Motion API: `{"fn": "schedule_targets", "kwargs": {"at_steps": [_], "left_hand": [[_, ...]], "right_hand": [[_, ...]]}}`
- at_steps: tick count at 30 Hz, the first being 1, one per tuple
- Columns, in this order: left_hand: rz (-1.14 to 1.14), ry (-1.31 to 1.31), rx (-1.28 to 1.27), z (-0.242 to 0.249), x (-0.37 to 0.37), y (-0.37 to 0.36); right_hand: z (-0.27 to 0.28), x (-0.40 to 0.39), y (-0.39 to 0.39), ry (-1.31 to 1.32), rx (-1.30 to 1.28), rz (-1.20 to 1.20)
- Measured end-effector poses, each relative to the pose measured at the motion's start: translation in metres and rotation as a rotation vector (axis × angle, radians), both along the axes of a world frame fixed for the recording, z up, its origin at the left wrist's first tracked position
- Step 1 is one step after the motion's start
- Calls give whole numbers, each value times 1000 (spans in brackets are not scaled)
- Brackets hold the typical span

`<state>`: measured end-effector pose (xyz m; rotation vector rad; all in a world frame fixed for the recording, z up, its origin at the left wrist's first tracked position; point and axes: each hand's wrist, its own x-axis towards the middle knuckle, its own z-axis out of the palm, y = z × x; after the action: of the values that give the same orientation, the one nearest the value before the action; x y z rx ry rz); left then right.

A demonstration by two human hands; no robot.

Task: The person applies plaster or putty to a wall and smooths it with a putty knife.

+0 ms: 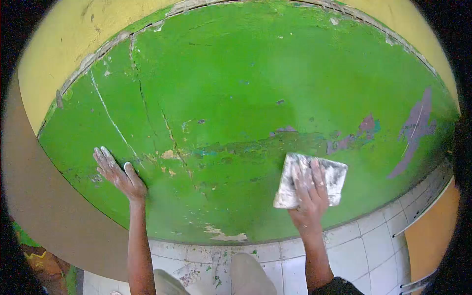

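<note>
Against the cracked, chipped green surface (231, 83) lies my left hand (119, 173), fingers stretched out and dusted white, with nothing in it. It rests at the lower left, near a pale scratch line. On the right, my right hand (309, 191) holds a flat square pad (335, 176) smeared with white and grey against the same surface. Its fingers lie over the pad's face, and the pad's underside is hidden.
Yellow wall (59, 54) curves above the green area. Below are white floor tiles (378, 246) with green flakes, and my knees (250, 275). A brown panel (44, 162) stands at left, an orange panel (427, 231) with metal bars at lower right.
</note>
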<state>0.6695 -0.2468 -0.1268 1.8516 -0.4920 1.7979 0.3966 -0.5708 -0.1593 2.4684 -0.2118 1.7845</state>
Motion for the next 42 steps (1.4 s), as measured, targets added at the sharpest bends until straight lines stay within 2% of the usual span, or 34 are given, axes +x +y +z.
{"fn": "schedule_targets", "kwargs": {"at_steps": [3,6,9,11,13,16,17,21,23,25,27,30,33,34,35,37,39,41,42], "left_hand": [[5,2,6,-1,0,0],[17,7,9,-3,3,2],[-7,10,10,-4,3,3],[6,9,8,-3,5,4],[13,24,3,-4,4,5],[7,26,6,-3,3,7],[6,31,7,-5,3,9],[7,18,9,-5,10,14],[16,5,32,-6,12,18],[17,34,28,-5,10,23],[13,43,75,-7,11,28],[-49,54,87,-11,17,37],[-68,47,108,-8,14,40],[-85,52,109,-9,12,42],[-99,53,106,-11,12,44],[-58,78,141,-12,15,49],[-121,54,173,-15,27,65],[-175,26,211,-13,44,92],[-146,4,255,-15,48,105]], "right_hand": [[2,4,-24,-10,12,-52],[69,13,-43,-140,-35,-127],[92,15,-35,-155,4,-140],[35,15,-20,-136,13,-135],[-23,15,4,-7,25,40],[-43,28,36,125,31,16],[-26,31,41,73,1,16],[114,68,61,-164,-133,-82],[134,76,85,-232,-133,-64],[73,84,99,-53,-30,-74],[9,87,140,70,-122,79],[-41,104,162,143,-127,85],[36,123,174,-13,-223,54],[71,127,195,-66,-118,45],[98,136,204,-99,-161,-2],[119,144,231,-169,-134,30],[77,145,236,-90,-131,34],[2,154,243,56,-144,49],[-38,164,239,120,-238,39]]}}
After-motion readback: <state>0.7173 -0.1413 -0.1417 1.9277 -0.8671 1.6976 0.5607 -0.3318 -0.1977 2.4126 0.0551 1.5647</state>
